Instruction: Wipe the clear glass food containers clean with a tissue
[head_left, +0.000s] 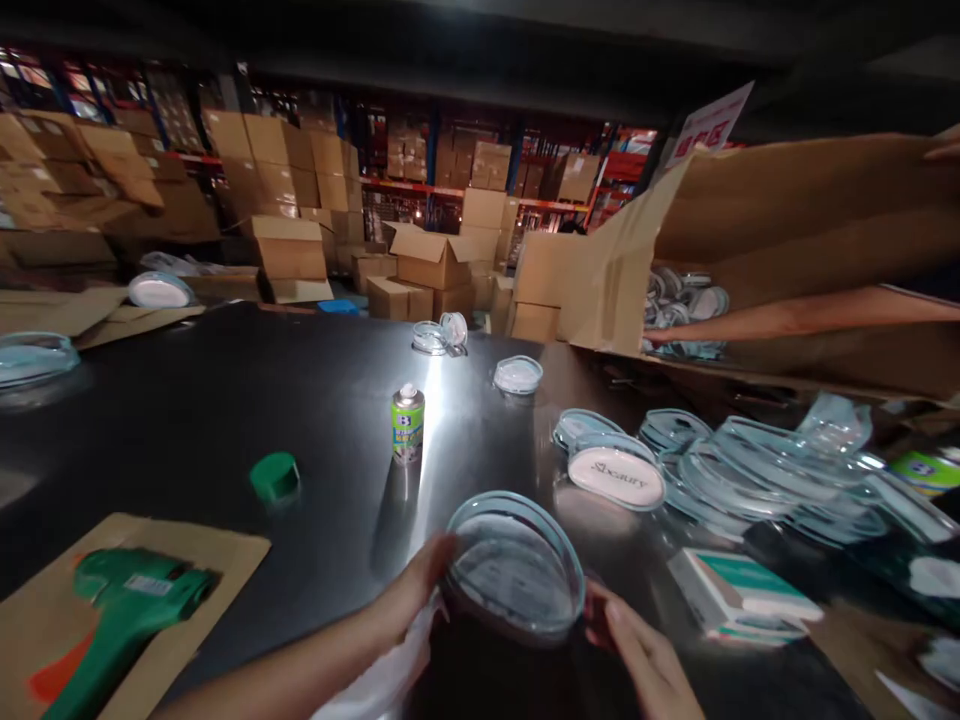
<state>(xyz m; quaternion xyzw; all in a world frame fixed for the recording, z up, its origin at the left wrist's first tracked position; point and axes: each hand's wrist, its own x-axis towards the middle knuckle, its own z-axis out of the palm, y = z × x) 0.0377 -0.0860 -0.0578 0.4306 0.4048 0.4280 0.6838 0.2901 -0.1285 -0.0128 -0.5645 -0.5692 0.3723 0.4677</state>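
Observation:
Between my two hands, near the front of the dark table, a clear oval case (517,570) is held up. My left hand (420,590) grips its left edge, with a white cloth (386,670) under that hand. My right hand (626,635) has its fingers on the case's right edge. Beyond the case stands a green spray can (407,428), upright, with a green cap (274,477) lying to its left. To the right sits a pale oval case with lettering (616,475), next to several clear cases (739,475).
A green glue gun (135,600) lies on cardboard (217,570) at the left. A green and white box (742,597) is at the right. Another person's arm (810,318) reaches into a large carton (795,210) of cases. More cases stand farther back.

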